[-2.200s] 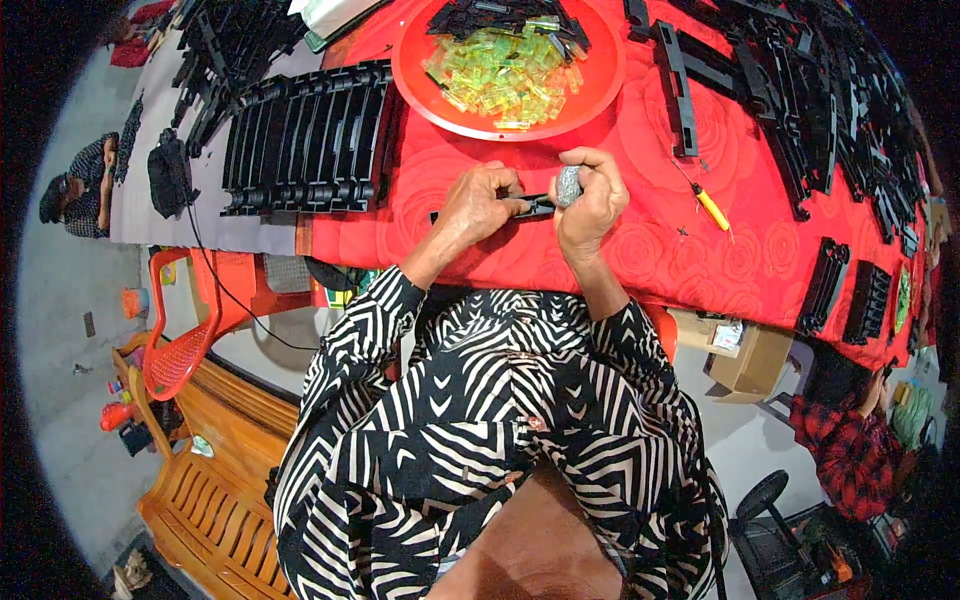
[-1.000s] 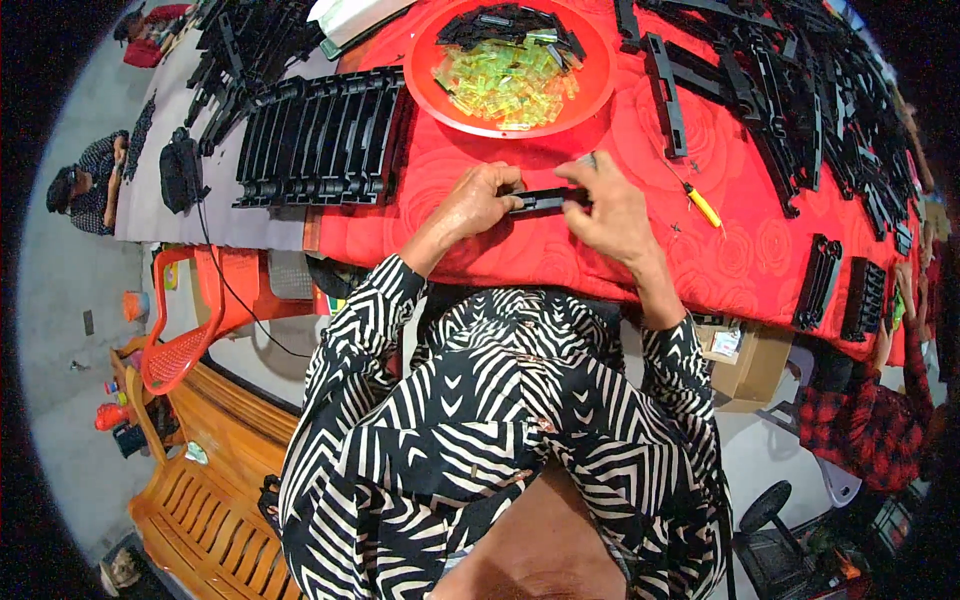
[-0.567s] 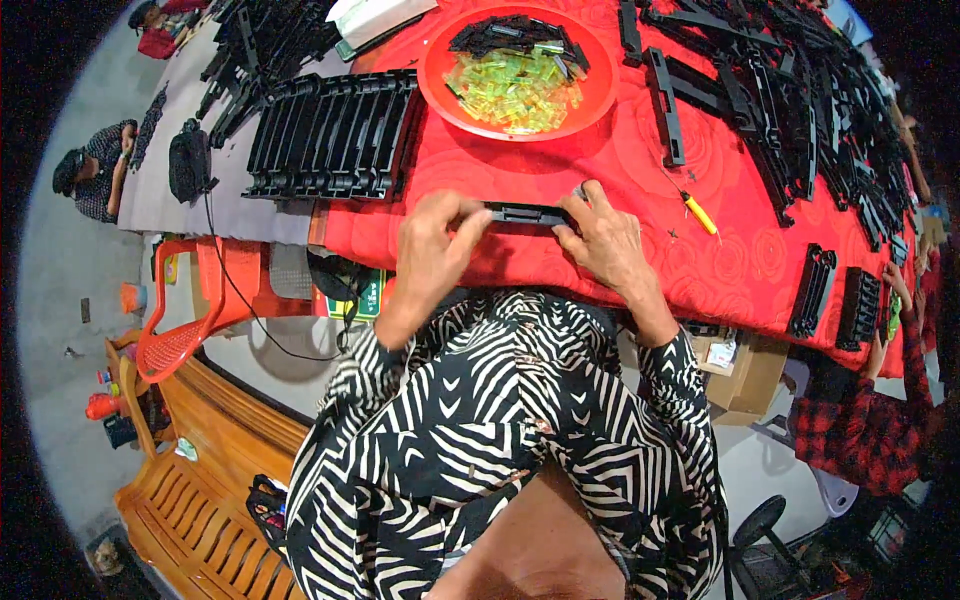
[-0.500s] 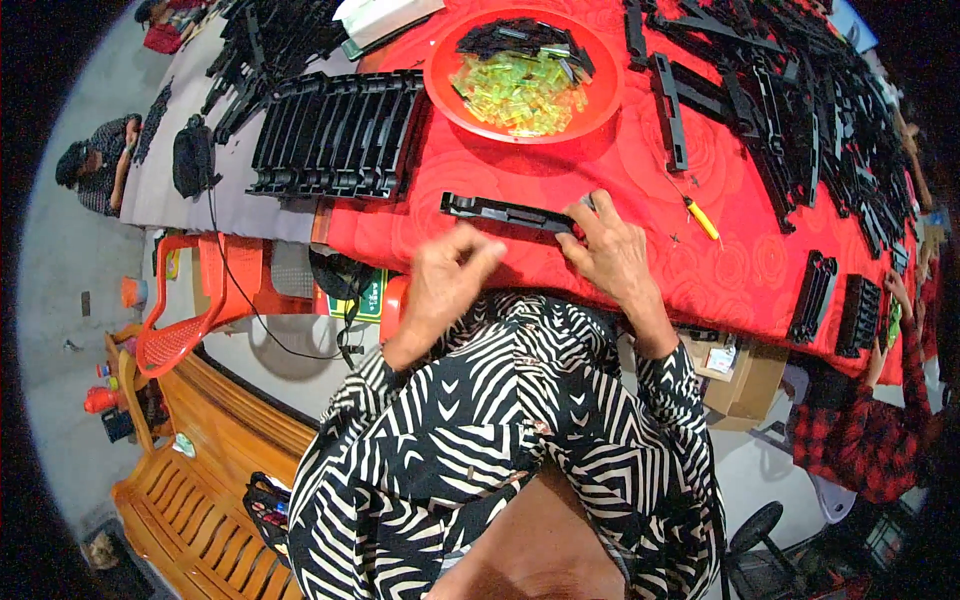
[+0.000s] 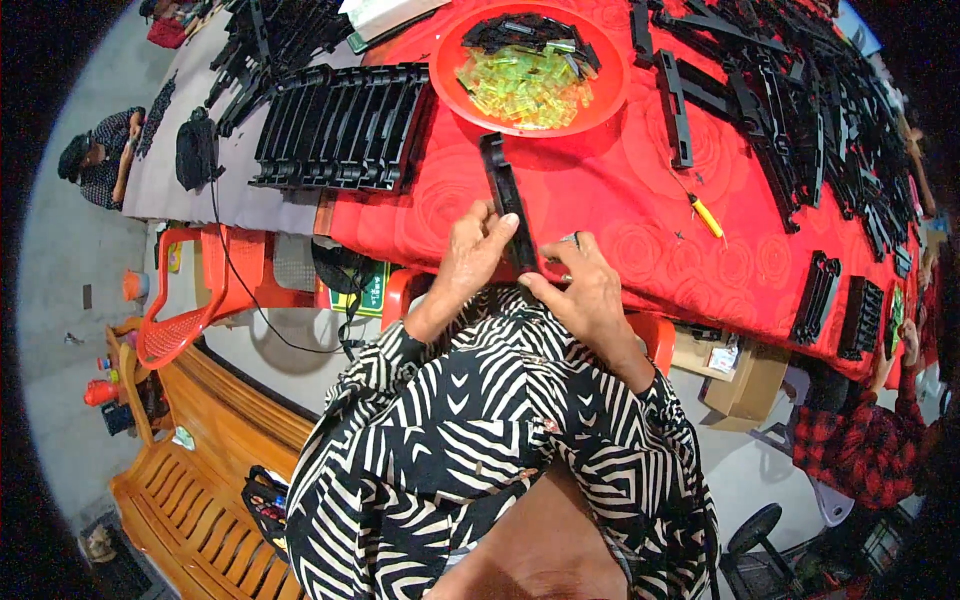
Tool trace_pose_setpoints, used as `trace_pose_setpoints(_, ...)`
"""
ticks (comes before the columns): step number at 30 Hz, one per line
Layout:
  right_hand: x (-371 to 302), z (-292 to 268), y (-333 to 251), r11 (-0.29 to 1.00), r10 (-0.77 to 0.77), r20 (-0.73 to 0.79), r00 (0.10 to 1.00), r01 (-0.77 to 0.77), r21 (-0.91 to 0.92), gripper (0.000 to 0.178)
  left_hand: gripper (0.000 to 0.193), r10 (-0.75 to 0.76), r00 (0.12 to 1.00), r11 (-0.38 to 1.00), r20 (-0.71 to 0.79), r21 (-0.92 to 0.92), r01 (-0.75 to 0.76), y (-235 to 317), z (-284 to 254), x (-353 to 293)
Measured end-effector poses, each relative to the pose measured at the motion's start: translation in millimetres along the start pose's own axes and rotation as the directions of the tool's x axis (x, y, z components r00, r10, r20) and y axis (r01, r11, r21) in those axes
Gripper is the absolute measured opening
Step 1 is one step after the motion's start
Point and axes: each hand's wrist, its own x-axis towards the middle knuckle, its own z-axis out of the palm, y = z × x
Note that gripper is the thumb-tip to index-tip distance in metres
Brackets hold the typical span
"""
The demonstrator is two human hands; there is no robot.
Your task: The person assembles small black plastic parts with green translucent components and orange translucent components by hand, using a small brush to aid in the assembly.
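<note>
A long black plastic part [image 5: 503,180] is held up over the near edge of the table, its far end tilted slightly left. My left hand [image 5: 478,250] grips it around the middle, thumb lying on its face. At its near end, my right hand [image 5: 583,292] has the thumb against the part and the other fingers curled; whether it pinches anything small is hidden. Beyond the part stands a red bowl [image 5: 612,100] with yellow-green clear pieces [image 5: 525,88] and small black pieces [image 5: 515,32] in it.
Black parts stand in a row [image 5: 340,128] at left. A large heap of black parts [image 5: 800,110] covers the far right. A yellow-handled tool [image 5: 706,215] lies on the red tablecloth [image 5: 640,240]. A co-worker in a checked sleeve [image 5: 860,440] sits at right, near short black stacks [image 5: 818,298].
The black part was lying crosswise on the cloth and is now lifted and turned to point away from me. My left hand has taken hold of it; my right hand has moved nearer me.
</note>
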Motion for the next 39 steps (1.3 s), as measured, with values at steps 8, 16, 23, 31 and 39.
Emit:
trace_pose_setpoints(8,3.5,-11.3,12.5,0.966,0.085,-0.048,0.995,-0.071,0.248,0.009,0.029,0.049,0.839,0.773,0.543,0.511,-0.376,17.7,-41.6,43.9)
trace_pose_setpoints(16,19.3,-6.2,28.3,0.992,-0.047,-0.163,0.985,0.027,-0.122,0.037,0.023,0.045,0.686,0.637,0.726,0.509,-0.580,18.3,-24.8,75.7)
trace_pose_setpoints(23,38.9,3.0,36.5,0.949,-0.015,0.053,0.999,0.030,-0.315,0.037,0.023,0.235,0.674,0.570,0.700,0.462,-0.679,9.3,-23.0,79.7)
trace_pose_setpoints(31,38.4,3.3,37.5,0.940,-0.007,0.055,0.998,0.026,-0.341,0.032,0.027,0.649,0.583,0.185,0.489,0.642,-0.744,1.4,-20.5,27.2)
trace_pose_setpoints(39,35.5,4.1,37.2,0.926,-0.048,0.081,0.996,0.075,-0.370,0.032,0.031,0.635,0.631,0.115,0.446,0.752,-0.649,-12.9,-5.0,17.7)
